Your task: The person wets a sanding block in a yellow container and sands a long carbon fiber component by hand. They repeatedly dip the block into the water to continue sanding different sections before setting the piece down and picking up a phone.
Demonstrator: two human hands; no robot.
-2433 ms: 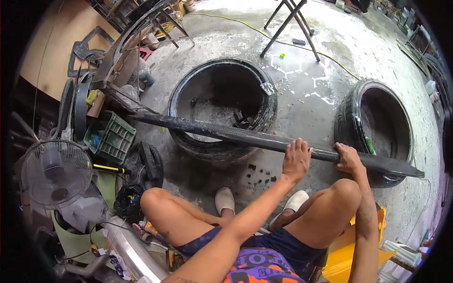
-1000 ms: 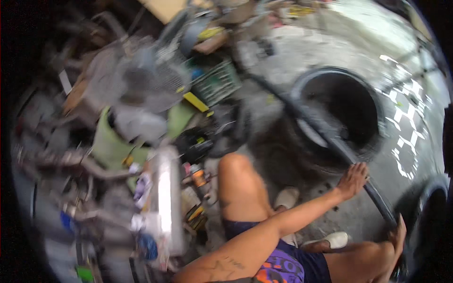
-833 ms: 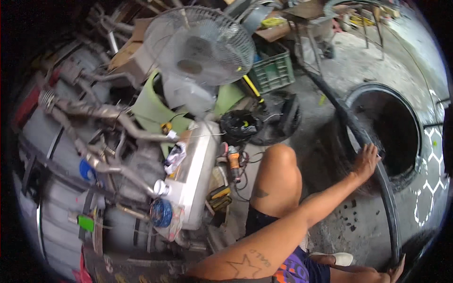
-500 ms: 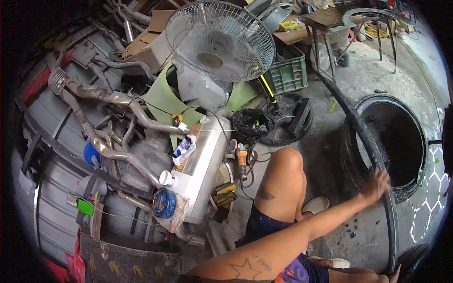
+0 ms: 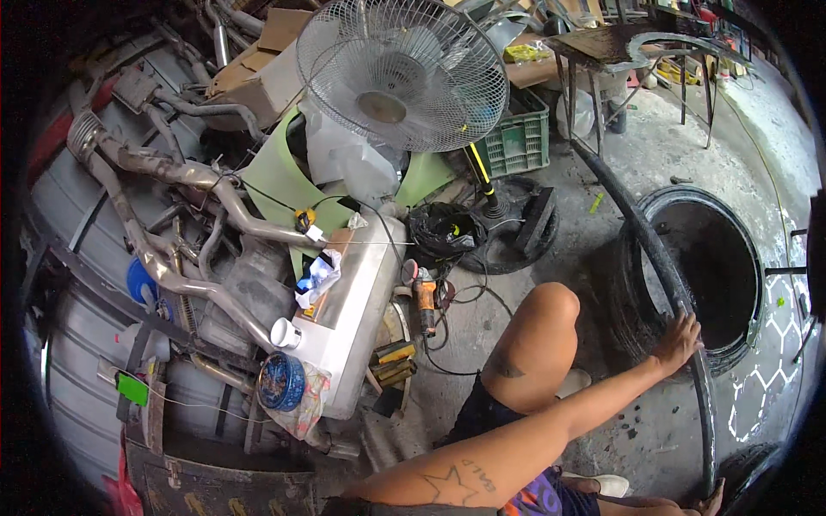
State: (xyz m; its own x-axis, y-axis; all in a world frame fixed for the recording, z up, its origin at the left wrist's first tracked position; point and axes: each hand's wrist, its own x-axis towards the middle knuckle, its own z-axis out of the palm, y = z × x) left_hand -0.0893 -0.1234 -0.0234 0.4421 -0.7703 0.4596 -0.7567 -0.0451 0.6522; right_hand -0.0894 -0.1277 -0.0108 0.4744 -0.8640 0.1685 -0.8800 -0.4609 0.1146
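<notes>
A long, slightly bent black strip (image 5: 638, 222) slants from beside a metal stand down to the lower right, passing in front of a black wheel-like ring. My left hand (image 5: 677, 346) is closed on its middle stretch, with the fingers bent over it and the tattooed forearm crossing in front of my body. At the strip's near end, by the lower right edge, my right hand (image 5: 711, 499) grips it; only part of that hand shows. The hollow black ring (image 5: 628, 301) stands just beyond my left hand. My bent knee (image 5: 551, 310) rises left of the strip.
An orange angle grinder (image 5: 424, 303) with its cord lies left of my knee. Behind are a pedestal fan (image 5: 383, 107), a green crate (image 5: 519, 142) and the metal stand (image 5: 594, 52). Exhaust pipes (image 5: 194, 176) and a silver muffler-like tank (image 5: 366, 297) crowd the left side.
The view has shifted, so most things sit a little farther left. My knee has swung slightly rightward. My left hand stays on the strip, its fingers now more bent over it.
</notes>
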